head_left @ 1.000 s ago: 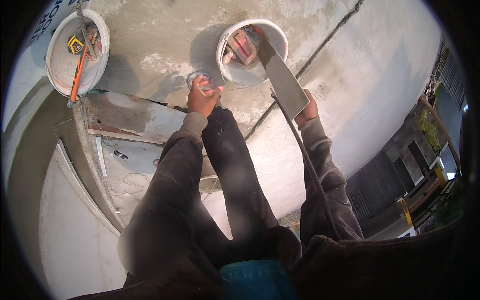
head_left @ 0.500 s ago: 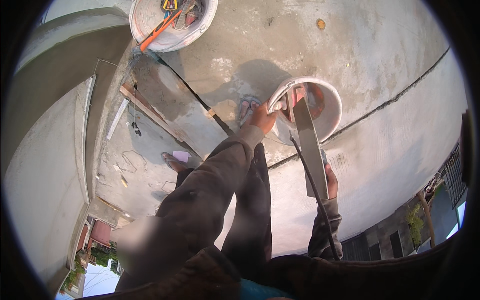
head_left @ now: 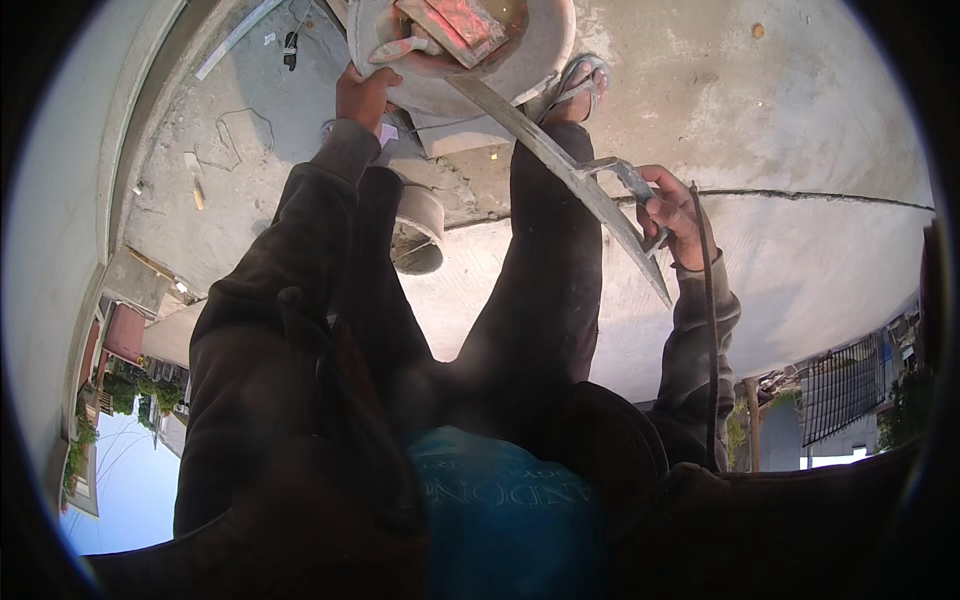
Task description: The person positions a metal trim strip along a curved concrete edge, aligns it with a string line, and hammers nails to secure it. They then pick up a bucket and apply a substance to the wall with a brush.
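My left hand is closed on the near-left rim of a whitish, stained bucket at the top of the view. Inside the bucket lie a flat reddish, mortar-smeared block-like tool and a pale handle. On the right, my right hand has its fingers round the grey handle of a long plastering float. The float is seen nearly edge-on, slanting from the bucket's near side down to the right. Its far end overlaps the bucket's rim; I cannot tell whether they touch.
A grey, round, open-ended container stands between my legs. My sandalled right foot is beside the bucket. A long crack crosses the concrete at right. Loose wire lies at left, near a wall. A dark cord hangs past my right forearm.
The view has turned, and the bucket now appears farther left, still gripped by my left hand. The float has tilted from broad face to nearly edge-on, showing its handle in my right hand.
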A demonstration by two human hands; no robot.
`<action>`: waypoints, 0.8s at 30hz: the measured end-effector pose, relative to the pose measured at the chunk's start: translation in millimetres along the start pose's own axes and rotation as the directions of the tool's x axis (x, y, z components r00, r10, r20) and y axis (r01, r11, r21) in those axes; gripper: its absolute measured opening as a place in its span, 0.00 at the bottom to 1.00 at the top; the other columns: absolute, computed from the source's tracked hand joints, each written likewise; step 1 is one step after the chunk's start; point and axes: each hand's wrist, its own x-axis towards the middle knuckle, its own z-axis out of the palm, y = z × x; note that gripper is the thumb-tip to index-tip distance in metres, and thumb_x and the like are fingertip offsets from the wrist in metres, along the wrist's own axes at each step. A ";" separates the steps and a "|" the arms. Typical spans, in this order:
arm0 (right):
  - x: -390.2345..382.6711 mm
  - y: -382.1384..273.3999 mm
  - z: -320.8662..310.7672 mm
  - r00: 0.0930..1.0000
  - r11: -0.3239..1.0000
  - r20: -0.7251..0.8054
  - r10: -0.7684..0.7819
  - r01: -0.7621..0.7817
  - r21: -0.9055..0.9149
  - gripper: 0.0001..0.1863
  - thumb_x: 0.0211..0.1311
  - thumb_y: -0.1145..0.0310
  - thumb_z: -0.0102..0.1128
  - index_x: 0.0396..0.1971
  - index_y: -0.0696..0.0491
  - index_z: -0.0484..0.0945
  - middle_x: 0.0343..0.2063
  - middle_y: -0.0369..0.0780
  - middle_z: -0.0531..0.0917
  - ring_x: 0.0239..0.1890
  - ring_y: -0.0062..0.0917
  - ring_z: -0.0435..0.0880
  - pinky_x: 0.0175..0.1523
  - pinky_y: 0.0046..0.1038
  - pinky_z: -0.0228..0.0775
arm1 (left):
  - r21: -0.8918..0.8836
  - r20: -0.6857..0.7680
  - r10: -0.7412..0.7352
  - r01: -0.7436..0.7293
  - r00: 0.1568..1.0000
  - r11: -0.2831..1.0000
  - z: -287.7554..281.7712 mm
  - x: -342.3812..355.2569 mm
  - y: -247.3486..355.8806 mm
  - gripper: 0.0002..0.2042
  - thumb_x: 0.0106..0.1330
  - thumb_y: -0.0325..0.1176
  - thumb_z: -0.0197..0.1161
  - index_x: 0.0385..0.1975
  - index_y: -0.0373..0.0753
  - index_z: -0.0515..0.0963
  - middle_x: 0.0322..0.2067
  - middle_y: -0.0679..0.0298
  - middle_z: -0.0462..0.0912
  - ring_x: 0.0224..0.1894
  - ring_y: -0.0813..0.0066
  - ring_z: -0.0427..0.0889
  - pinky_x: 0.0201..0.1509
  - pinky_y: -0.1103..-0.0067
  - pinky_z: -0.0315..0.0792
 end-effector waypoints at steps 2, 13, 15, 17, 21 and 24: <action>14.4 -17.1 36.4 0.996 0.994 0.093 0.005 0.005 -0.113 0.24 0.61 0.58 0.61 0.52 0.58 0.73 0.33 0.35 0.76 0.34 0.16 0.74 0.38 0.19 0.65 | -0.026 -0.089 0.041 -0.043 0.995 0.999 -63.0 13.3 -2.9 0.22 0.48 0.28 0.65 0.47 0.35 0.74 0.36 0.60 0.82 0.32 0.71 0.81 0.26 0.76 0.73; 209.5 13.1 251.8 0.984 0.551 0.173 0.052 0.116 -0.826 0.24 0.64 0.61 0.60 0.55 0.57 0.70 0.43 0.45 0.82 0.47 0.27 0.79 0.53 0.30 0.69 | -0.641 -0.277 -0.182 -0.040 0.943 0.766 -354.7 -28.9 -130.1 0.25 0.54 0.21 0.61 0.54 0.30 0.68 0.49 0.54 0.76 0.50 0.59 0.80 0.52 0.64 0.79; 242.2 4.0 297.5 0.976 0.525 0.205 0.071 0.138 -0.840 0.25 0.64 0.61 0.61 0.56 0.57 0.68 0.44 0.46 0.82 0.47 0.28 0.80 0.52 0.30 0.70 | -0.744 -0.327 -0.214 -0.112 0.920 0.658 -373.1 -71.3 -147.3 0.24 0.55 0.20 0.59 0.54 0.30 0.68 0.49 0.55 0.76 0.50 0.59 0.80 0.51 0.63 0.79; 267.5 -11.3 350.2 0.968 0.536 0.191 0.165 0.074 -0.841 0.25 0.64 0.61 0.61 0.57 0.57 0.68 0.45 0.46 0.82 0.48 0.29 0.81 0.52 0.32 0.71 | -0.830 -0.368 -0.306 -0.162 0.878 0.533 -382.1 -118.8 -156.4 0.24 0.55 0.20 0.57 0.56 0.30 0.67 0.50 0.54 0.76 0.51 0.58 0.79 0.53 0.62 0.79; 308.4 7.0 485.9 0.914 0.205 0.390 0.111 0.363 -0.909 0.32 0.60 0.51 0.61 0.60 0.50 0.66 0.45 0.46 0.84 0.48 0.40 0.83 0.51 0.37 0.73 | -0.931 -0.364 -0.541 -0.303 0.758 0.201 -394.7 -206.6 -165.9 0.27 0.56 0.19 0.53 0.59 0.28 0.63 0.53 0.50 0.72 0.55 0.57 0.76 0.58 0.64 0.74; 318.7 52.3 592.5 0.828 0.020 0.528 0.186 0.534 -0.845 0.30 0.59 0.53 0.61 0.59 0.49 0.68 0.45 0.45 0.84 0.48 0.39 0.83 0.51 0.37 0.73 | -0.865 -0.364 -0.590 -0.496 0.721 -0.072 -418.1 -262.2 -175.6 0.25 0.54 0.17 0.55 0.56 0.30 0.67 0.48 0.52 0.76 0.51 0.59 0.78 0.55 0.66 0.76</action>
